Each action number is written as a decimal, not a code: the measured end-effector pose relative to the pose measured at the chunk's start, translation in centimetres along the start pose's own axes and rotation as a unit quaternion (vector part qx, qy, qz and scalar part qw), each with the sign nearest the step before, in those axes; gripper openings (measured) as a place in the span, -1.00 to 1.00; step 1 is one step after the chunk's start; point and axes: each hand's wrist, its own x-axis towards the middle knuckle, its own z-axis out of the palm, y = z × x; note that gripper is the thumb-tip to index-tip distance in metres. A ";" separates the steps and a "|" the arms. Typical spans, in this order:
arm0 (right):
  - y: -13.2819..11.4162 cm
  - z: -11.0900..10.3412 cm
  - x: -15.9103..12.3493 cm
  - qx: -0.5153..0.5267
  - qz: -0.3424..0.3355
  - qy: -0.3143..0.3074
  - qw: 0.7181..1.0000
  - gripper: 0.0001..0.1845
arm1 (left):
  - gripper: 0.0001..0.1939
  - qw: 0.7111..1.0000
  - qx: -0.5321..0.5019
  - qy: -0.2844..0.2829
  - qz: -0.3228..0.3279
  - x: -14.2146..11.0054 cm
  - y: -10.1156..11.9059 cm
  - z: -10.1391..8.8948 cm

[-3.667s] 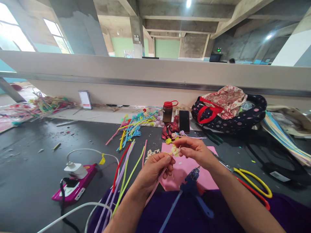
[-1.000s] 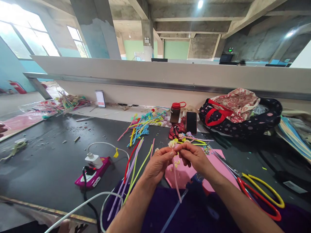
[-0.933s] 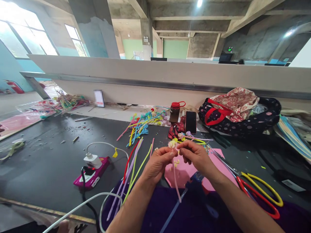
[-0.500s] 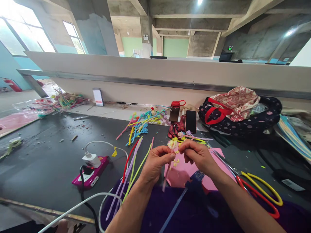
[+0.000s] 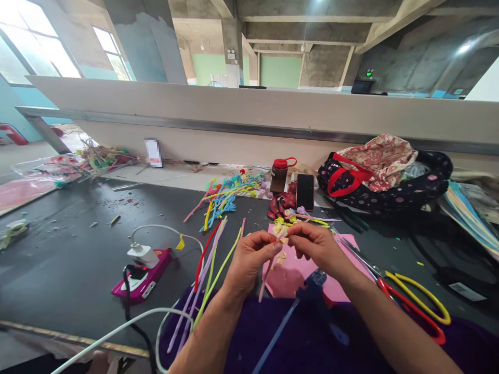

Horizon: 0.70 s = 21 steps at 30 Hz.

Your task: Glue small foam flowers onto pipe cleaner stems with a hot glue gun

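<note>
Between the thumb and fingers of my left hand [image 5: 251, 257] is a pipe-cleaner flower [image 5: 280, 229]. Its head is pale yellow and white, and its pink stem hangs down below my fingers. My right hand [image 5: 315, 246] is closed in a pinch at the right edge of the flower head; what lies between those fingertips is too small to make out. Under both hands lies a pink sheet [image 5: 292, 278] with small yellow bits [image 5: 281, 257] on it. A blue glue gun [image 5: 315, 285] with a long glue stick rests just below, partly in shadow.
Red-and-yellow-handled scissors [image 5: 413, 296] lie at right. Loose pipe cleaners [image 5: 210, 270] and a magenta power strip [image 5: 146, 278] with cables lie left. Finished-looking pipe-cleaner pieces [image 5: 230, 195], a red-capped bottle [image 5: 279, 174], a phone [image 5: 304, 192] and a dotted bag [image 5: 382, 192] stand behind.
The flower's stem has swung from hanging right to hanging down-left. My right hand drew slightly away from the flower, then came back to its edge. The view has shifted slightly.
</note>
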 end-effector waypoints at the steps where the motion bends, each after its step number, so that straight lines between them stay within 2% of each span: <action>1: 0.0 0.2 0.0 -0.002 0.006 -0.023 1.000 -0.86 | -0.92 1.000 -0.003 0.004 0.011 0.0 0.0 0.0; 4: 0.1 1.0 -0.2 0.010 0.030 -0.095 0.995 -0.84 | -0.92 0.999 -0.024 0.006 0.030 0.1 -0.1 -0.2; 6: 0.4 1.6 -0.4 0.030 0.045 -0.117 0.992 -0.82 | -0.90 0.999 -0.036 -0.008 0.020 0.2 -0.3 -0.3; 16: 1.0 2.8 -0.9 0.071 0.054 -0.128 0.988 -0.77 | -0.89 0.996 -0.070 -0.043 -0.033 -0.1 -0.5 -0.3; 21: 1.2 3.0 -0.9 0.038 0.048 -0.128 0.990 -0.78 | -0.89 0.997 -0.049 -0.039 -0.034 -0.1 -0.4 -0.3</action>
